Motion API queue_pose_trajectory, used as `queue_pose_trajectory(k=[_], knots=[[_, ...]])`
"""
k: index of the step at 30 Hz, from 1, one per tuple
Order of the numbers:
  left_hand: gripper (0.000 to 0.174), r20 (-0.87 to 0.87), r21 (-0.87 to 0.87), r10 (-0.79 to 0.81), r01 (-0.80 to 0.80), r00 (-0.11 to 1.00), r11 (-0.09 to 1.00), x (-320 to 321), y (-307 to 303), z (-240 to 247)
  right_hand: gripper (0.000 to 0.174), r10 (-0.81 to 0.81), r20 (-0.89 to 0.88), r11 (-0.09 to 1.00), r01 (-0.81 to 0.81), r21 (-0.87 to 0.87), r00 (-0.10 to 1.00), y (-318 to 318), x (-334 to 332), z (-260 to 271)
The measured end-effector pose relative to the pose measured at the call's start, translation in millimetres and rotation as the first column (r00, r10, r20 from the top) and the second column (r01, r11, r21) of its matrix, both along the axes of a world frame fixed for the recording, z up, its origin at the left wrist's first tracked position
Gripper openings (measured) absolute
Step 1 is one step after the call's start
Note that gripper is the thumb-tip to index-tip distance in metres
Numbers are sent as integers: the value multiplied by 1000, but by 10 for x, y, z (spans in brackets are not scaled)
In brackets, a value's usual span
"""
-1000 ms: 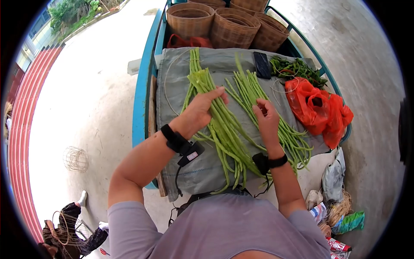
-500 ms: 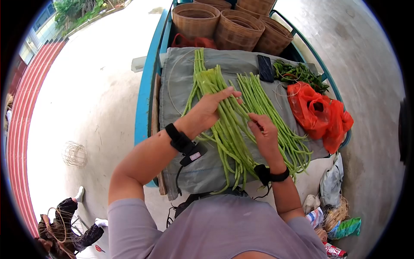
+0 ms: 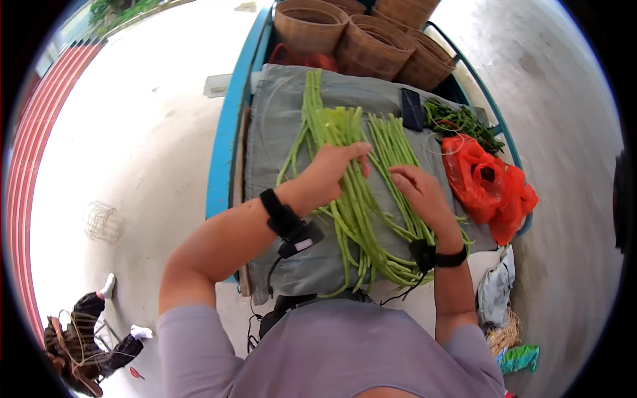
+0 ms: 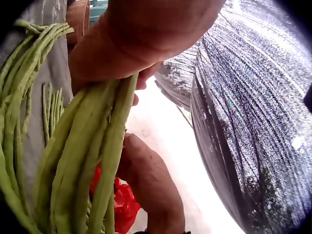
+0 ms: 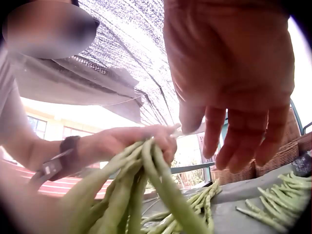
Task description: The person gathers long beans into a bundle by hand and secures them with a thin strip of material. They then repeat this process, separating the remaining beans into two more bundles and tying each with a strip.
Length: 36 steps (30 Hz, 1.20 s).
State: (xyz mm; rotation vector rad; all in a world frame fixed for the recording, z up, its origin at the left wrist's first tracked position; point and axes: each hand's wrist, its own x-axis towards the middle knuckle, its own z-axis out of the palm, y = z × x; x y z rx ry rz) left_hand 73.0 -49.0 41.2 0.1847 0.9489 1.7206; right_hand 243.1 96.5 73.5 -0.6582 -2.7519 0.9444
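My left hand (image 3: 335, 171) grips a thick bunch of long green beans (image 3: 361, 212) near its upper end, thumb across the top. Their loose ends trail down the grey cloth toward my body. Just right of the bunch is my right hand (image 3: 423, 192), holding nothing, its fingers loosely bent. In the right wrist view its fingers (image 5: 241, 141) hang apart from the gripped beans (image 5: 126, 190). Under and behind the bunch lie other long beans (image 3: 312, 96), their ends gathered at the back. A separate row of long beans (image 3: 395, 142) lies to the right, partly behind my right hand.
Grey cloth (image 3: 282, 106) covers the blue cart bed (image 3: 229, 146). Wicker baskets (image 3: 375, 46) stand at its back. A dark phone (image 3: 412, 109), green peppers (image 3: 458, 119) and a red plastic bag (image 3: 488, 182) lie on the right. Someone sits on the lower left (image 3: 86, 338).
My right hand moved from over the right-hand row to the gripped bunch, then drew back right with its fingers loosened. My left hand keeps its grip on the beans, nearly in place.
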Motion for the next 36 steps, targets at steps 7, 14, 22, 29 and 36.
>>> queue_pose_trajectory(k=[7,14,22,29,36], knots=[[17,20,-32,11,-11,1000,999,-3,24,-1,31,-354,431,823,58,565,830,1450,-64,-418],[16,22,-82,-4,5,1000,997,-20,29,25,38,-222,268,795,15,607,938,2262,208,-1274],[17,21,-50,-35,37,999,998,-53,33,-29,14,-219,-150,617,256,744,964,1915,227,-808],[25,25,40,-94,93,995,995,-37,-8,81,15,34,-647,846,322,424,762,534,28,354],[33,25,175,-246,238,969,955,-41,3,128,15,-157,-689,974,-4,-226,707,-273,-156,102]])
